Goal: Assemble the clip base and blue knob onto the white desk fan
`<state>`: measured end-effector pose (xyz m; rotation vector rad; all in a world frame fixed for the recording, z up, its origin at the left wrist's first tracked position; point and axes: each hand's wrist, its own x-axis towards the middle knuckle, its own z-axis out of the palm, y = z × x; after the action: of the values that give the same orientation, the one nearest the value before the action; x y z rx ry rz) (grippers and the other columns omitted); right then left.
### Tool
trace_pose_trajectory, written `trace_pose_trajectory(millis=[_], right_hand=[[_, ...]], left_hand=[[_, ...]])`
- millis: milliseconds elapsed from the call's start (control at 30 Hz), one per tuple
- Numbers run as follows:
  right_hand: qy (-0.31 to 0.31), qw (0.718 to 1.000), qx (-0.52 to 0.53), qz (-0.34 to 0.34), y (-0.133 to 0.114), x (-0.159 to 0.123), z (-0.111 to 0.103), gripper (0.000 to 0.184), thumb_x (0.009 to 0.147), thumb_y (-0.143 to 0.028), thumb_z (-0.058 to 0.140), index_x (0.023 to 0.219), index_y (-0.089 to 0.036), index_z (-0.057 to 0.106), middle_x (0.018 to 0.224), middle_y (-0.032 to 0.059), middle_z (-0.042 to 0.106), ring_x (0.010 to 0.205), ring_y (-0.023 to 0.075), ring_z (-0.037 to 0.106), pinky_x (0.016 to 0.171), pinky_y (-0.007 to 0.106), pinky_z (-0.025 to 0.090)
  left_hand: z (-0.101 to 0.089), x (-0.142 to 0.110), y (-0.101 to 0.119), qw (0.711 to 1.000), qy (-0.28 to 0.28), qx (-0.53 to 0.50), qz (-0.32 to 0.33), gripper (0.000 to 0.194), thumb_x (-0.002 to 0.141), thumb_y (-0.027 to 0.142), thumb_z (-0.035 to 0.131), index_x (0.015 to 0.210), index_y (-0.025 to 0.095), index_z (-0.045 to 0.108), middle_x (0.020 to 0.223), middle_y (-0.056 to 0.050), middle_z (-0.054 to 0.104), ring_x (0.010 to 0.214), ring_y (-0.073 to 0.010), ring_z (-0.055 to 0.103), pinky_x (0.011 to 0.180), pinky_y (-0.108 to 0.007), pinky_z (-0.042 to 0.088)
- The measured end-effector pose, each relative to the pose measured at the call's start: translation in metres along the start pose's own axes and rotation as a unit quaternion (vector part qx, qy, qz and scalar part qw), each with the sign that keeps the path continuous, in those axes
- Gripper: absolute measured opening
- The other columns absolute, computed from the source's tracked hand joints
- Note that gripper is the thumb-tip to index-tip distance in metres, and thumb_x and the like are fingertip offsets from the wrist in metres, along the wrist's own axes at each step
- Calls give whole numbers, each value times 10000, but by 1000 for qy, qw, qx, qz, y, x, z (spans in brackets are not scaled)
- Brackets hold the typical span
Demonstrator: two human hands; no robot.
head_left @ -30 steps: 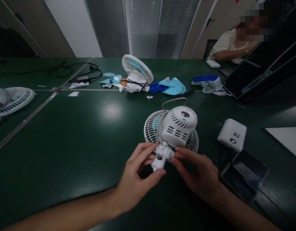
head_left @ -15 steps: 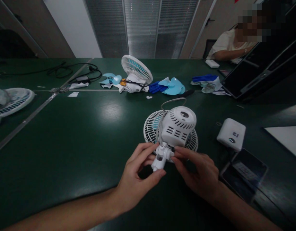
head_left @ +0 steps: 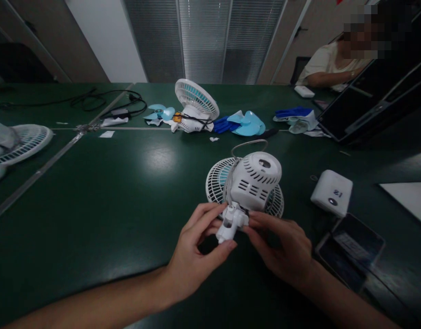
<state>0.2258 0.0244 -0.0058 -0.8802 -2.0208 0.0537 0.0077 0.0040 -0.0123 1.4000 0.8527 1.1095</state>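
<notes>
A small white electric fan lies face down on the green table, its motor housing up and its round grille underneath. A white jointed neck sticks out of the housing toward me. My left hand is closed around this neck from the left, thumb at its near end. On the other side, my right hand pinches a small white knob at the neck's joint; the fingertips partly hide it. A grey cord runs along the housing and loops behind it.
Farther back stand another fan, light-blue fan blades and blue-and-white gloves. A white box and a dark flat device lie on the right. Another fan is at the left. A person sits beyond a black case.
The camera view has turned slightly left, so the surroundings appear a little farther right. Both hands keep their grip on the fan's neck and knob with hardly any visible movement.
</notes>
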Motion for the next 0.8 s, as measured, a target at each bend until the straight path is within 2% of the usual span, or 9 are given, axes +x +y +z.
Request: trace_pose_trajectory(millis=[100, 200, 300, 400, 500, 600, 700, 800], right_hand=[[-5, 1000, -7, -12, 2, -3, -4, 354, 882, -90, 657, 1222, -168, 593, 931, 30, 752, 706, 135, 716, 593, 243, 563], [-1, 999, -35, -40, 5, -5, -6, 335, 873, -66, 665, 1184, -179, 611, 1017, 52, 761, 849, 163, 747, 673, 258, 590], [1, 998, -48, -46, 5, -2, -3, 252, 892, -134, 724, 1120, -199, 638, 950, 13, 780, 793, 139, 755, 686, 220, 601], [25, 998, -59, -6, 1, 2, 0, 200, 908, -167, 723, 1091, -199, 651, 882, -5, 783, 717, 128, 752, 663, 198, 600], [39, 997, -60, 8, -2, 1, 0, 229, 907, -153, 702, 1127, -186, 647, 888, 9, 781, 677, 132, 742, 618, 207, 592], [13, 998, -50, -18, 1, -3, -4, 347, 875, -137, 694, 1212, -184, 627, 996, 46, 769, 756, 161, 746, 612, 254, 589], [-13, 996, -57, -66, 6, -6, -8, 387, 874, -74, 651, 1233, -220, 635, 1077, 42, 760, 889, 175, 751, 709, 279, 610], [-8, 995, -68, -69, 8, -4, -5, 348, 901, -100, 686, 1221, -229, 638, 1026, 16, 777, 849, 152, 757, 722, 244, 619]], left_hand=[[0, 1, 0, 1000, -2, 0, -5, 541, 916, 218, 742, 1422, 321, 581, 1367, -65, 480, 1062, -170, 635, 946, -280, 569], [-1, 1, 0, 1000, -4, 1, -5, 542, 919, 221, 738, 1427, 325, 577, 1367, -66, 479, 1066, -173, 632, 948, -283, 568], [-1, 0, -1, 1000, -9, 8, -8, 551, 921, 223, 736, 1436, 330, 569, 1376, -68, 476, 1081, -178, 629, 958, -290, 562], [0, -1, -1, 1000, -13, 7, -4, 563, 915, 226, 744, 1438, 337, 567, 1370, -66, 480, 1072, -180, 637, 956, -297, 565], [0, 0, 0, 1000, -14, 2, 0, 557, 915, 227, 743, 1433, 340, 572, 1360, -63, 489, 1055, -178, 644, 948, -300, 572], [0, 1, 0, 1000, -10, 5, -2, 549, 916, 228, 742, 1429, 331, 576, 1366, -65, 491, 1063, -181, 641, 951, -301, 571], [0, 1, 1, 1000, -3, 11, -4, 538, 913, 226, 745, 1419, 320, 586, 1368, -65, 488, 1068, -178, 634, 948, -291, 568], [-1, 1, 0, 1000, 4, 13, -5, 524, 923, 224, 732, 1418, 316, 585, 1364, -64, 485, 1064, -171, 630, 946, -283, 563]])
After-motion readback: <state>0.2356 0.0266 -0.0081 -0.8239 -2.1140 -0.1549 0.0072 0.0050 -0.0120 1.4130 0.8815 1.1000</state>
